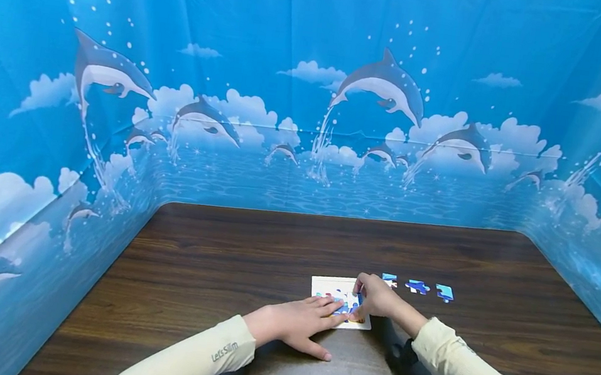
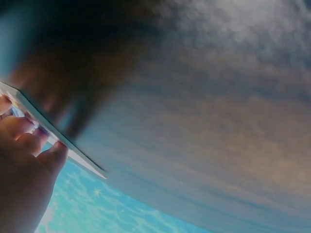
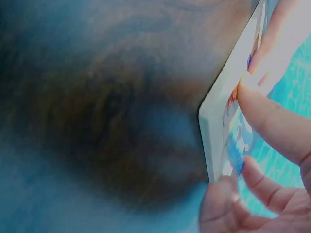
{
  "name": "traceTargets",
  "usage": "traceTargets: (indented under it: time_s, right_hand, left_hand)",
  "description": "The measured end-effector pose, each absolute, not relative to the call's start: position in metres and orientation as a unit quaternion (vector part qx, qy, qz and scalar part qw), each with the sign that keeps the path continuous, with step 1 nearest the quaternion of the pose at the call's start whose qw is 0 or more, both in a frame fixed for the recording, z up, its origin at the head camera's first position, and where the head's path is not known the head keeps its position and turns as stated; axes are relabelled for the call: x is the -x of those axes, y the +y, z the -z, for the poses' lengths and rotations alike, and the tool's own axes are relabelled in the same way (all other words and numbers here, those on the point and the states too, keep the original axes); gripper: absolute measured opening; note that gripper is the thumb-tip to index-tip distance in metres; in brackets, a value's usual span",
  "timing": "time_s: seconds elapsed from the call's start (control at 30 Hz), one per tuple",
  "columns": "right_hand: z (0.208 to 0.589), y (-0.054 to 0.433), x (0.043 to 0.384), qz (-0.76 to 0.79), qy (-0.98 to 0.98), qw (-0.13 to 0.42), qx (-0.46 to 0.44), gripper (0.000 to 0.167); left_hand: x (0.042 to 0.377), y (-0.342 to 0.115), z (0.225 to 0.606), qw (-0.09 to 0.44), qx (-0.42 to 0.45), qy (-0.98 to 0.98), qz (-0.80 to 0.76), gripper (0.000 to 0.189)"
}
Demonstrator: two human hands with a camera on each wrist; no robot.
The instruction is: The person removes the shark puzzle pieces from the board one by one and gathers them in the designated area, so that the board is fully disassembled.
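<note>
A small white-framed jigsaw board (image 1: pixel 325 284) lies on the table, with colourful pieces inside its frame. Across its lower left part my left hand (image 1: pixel 305 324) rests palm down, fingers spread and thumb out on the tabletop. My right hand (image 1: pixel 377 299) reaches over the board's right side. Its thumb and fingers span a blue-patterned puzzle piece (image 3: pixel 235 150), pinching it at the board's surface. In the left wrist view, the left fingers (image 2: pixel 31 138) press on the board near its edge. Both hands cover much of the picture.
Just beyond the right hand lie three loose puzzle pieces in a row: one partly behind the hand (image 1: pixel 389 279), a darker blue piece (image 1: pixel 417 286) and a light blue piece (image 1: pixel 444 292). A dolphin-print curtain (image 1: pixel 292 167) surrounds the dark wooden table (image 1: pixel 236 242).
</note>
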State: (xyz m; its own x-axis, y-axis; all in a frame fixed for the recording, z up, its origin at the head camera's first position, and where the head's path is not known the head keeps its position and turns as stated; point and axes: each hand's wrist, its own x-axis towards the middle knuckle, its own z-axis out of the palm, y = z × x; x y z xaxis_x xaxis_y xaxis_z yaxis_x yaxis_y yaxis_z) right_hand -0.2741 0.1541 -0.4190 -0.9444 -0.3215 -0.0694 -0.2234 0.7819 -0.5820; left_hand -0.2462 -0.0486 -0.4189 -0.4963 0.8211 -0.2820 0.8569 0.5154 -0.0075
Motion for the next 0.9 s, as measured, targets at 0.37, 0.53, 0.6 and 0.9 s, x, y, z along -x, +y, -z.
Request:
traceTargets:
  time_s: [0.37,0.53,0.6,0.9]
  right_hand:
    - [0.424,0.166,0.276,0.334,0.914,0.056,0.226,0.025]
    - [0.425,0.168,0.278,0.32,0.912,0.044,0.251,0.019]
    - [0.424,0.168,0.279,0.298,0.915,0.04,0.27,0.019]
    - [0.419,0.166,0.278,0.234,0.929,0.008,0.285,0.022]
  left_hand:
    - [0.248,-0.05,0.42,0.126,-0.489,0.86,0.07,0.076]
    - [0.248,-0.05,0.422,0.127,-0.492,0.858,0.073,0.077]
    - [0.248,-0.05,0.422,0.132,-0.49,0.859,0.072,0.077]
    - [0.25,-0.05,0.422,0.136,-0.482,0.863,0.064,0.077]
